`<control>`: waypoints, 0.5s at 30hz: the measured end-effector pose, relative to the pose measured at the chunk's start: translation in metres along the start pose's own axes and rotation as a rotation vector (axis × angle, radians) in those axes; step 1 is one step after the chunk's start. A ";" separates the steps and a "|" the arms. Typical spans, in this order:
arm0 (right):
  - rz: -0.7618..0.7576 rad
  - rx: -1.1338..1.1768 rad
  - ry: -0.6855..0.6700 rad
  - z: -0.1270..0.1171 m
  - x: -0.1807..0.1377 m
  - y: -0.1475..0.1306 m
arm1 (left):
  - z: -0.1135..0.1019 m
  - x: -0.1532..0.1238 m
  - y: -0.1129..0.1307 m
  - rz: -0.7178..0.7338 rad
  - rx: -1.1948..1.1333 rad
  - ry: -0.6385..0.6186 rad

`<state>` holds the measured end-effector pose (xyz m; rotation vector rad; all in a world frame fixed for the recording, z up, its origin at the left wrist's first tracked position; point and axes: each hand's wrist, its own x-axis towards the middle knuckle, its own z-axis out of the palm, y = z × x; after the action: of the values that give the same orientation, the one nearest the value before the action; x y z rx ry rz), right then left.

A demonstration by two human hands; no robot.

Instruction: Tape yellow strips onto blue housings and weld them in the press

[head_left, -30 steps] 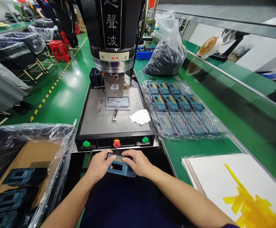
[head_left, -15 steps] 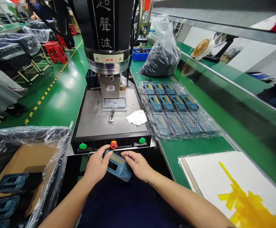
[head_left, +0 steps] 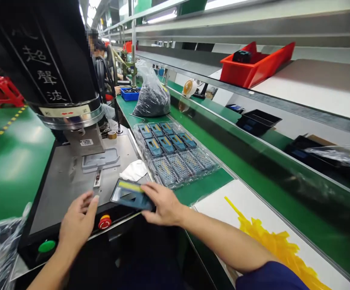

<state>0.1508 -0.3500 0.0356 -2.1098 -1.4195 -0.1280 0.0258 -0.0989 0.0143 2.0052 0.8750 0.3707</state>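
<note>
Grip, right: our right hand [head_left: 164, 203] grasps one blue housing [head_left: 141, 199] by its end, thumb below and fingers above.
Grip, left: our left hand [head_left: 78, 221] is released, fingers loosely curled, near the housing and apart from it.
Housing in hand: one piece, tilted over the front edge of the machine bed [head_left: 57, 197], a yellow strip along its far side; motion blurs it, and we read no mark on it.
Tray housings: we count seven finished-looking housings [head_left: 166, 143] in one clear tray [head_left: 214, 167], three in the far row and four in the middle; four patterned pockets [head_left: 166, 171] make the near row.
Controls: one red stop button [head_left: 104, 222] and one green button [head_left: 46, 246] in view.
Bed: one grey nest [head_left: 101, 159], one white cloth [head_left: 133, 170], one tape roll [head_left: 112, 135].
Beyond: one bag [head_left: 153, 94] of dark pieces, one blue bin [head_left: 129, 96], one red bin [head_left: 238, 74], one fan [head_left: 188, 87].
Yellow strips: a heap [head_left: 274, 237] on white sheeting [head_left: 211, 205], too tangled for us to count.
Machine lettering: we read 超聲波 down the black column [head_left: 42, 44]; the character above is unclear.
Other labels: one QR code [head_left: 86, 142] on the metal block [head_left: 93, 147]; red arrows on the ring label [head_left: 64, 111], its characters too blurred.
</note>
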 end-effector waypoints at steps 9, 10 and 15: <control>0.797 -0.384 0.278 -0.089 0.048 0.184 | 0.012 0.050 -0.035 0.330 0.688 0.271; 0.868 -0.411 0.280 -0.096 0.054 0.202 | 0.015 0.049 -0.036 0.361 0.711 0.290; 1.052 -0.447 0.296 -0.112 0.082 0.275 | 0.020 0.049 -0.045 0.417 0.777 0.344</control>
<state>0.4523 -0.4120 0.0458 -2.7697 0.0029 -0.3319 0.0522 -0.0610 -0.0377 2.9212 0.8817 0.7034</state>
